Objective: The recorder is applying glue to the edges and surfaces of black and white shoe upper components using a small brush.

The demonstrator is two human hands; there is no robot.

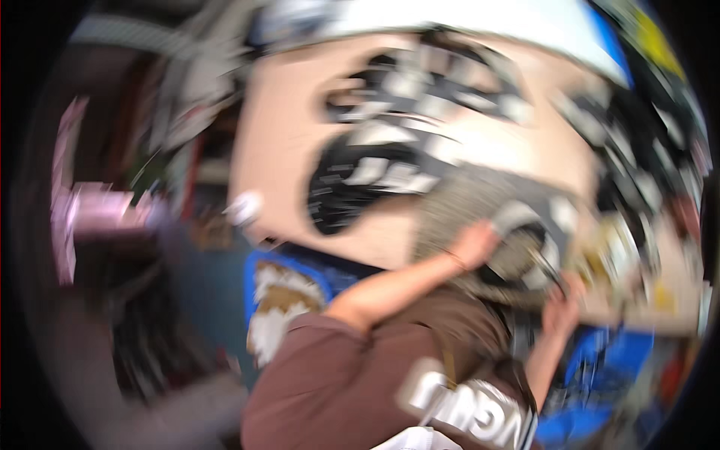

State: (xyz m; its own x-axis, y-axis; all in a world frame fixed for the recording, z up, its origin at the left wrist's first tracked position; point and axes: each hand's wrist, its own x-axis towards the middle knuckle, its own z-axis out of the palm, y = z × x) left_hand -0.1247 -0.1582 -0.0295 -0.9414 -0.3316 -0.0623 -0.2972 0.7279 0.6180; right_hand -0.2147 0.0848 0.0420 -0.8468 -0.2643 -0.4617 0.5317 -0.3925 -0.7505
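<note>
Motion blurs the whole head view. My left hand (476,244) rests at the edge of a curved black-and-light-grey piece (517,215), which lies on a grey mat (454,201). Its fingers are smeared, so their grip is unclear. Closed around a thin, dark-handled tool (550,271), my right hand (564,304) is at the right side of the same piece. The tool's tip points up and left over the piece; its kind is too blurred to make out.
Black pieces with pale patches (367,176) lie in groups on the light tabletop (277,135). More dark pieces are heaped at the right. A blue crate (251,281) with pale and brown scraps stands by the left front edge; blue containers (611,356) stand below right.
</note>
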